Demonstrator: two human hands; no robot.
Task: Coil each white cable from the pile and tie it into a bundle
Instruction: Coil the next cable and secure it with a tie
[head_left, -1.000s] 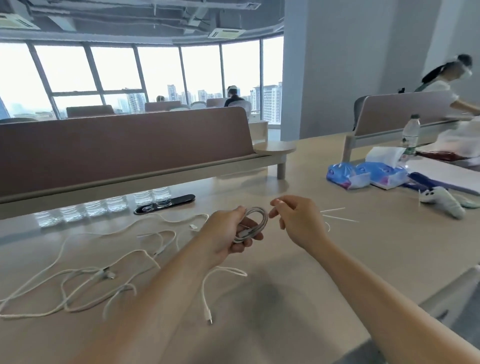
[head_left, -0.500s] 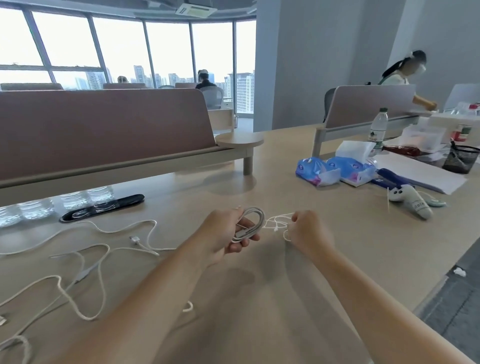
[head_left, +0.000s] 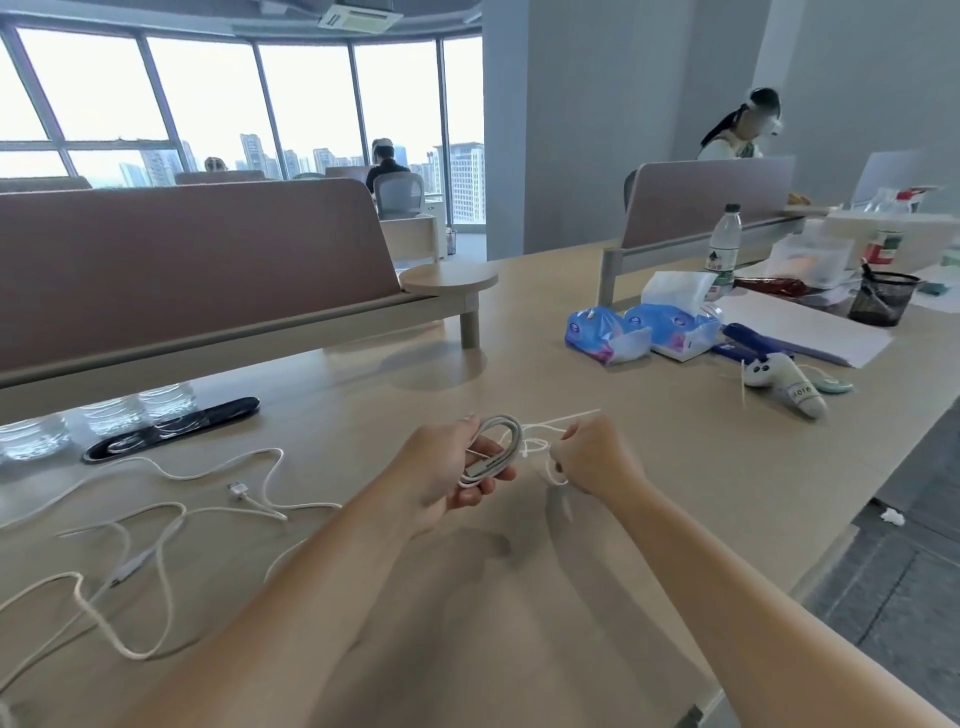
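My right hand has closed on the tie beside the coiled cable. My left hand grips that cable.

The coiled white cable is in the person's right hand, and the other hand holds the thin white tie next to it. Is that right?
Not quite. The head view shows the coiled white cable gripped in the left hand, not the right. It is the right hand that holds the thin white tie next to it.
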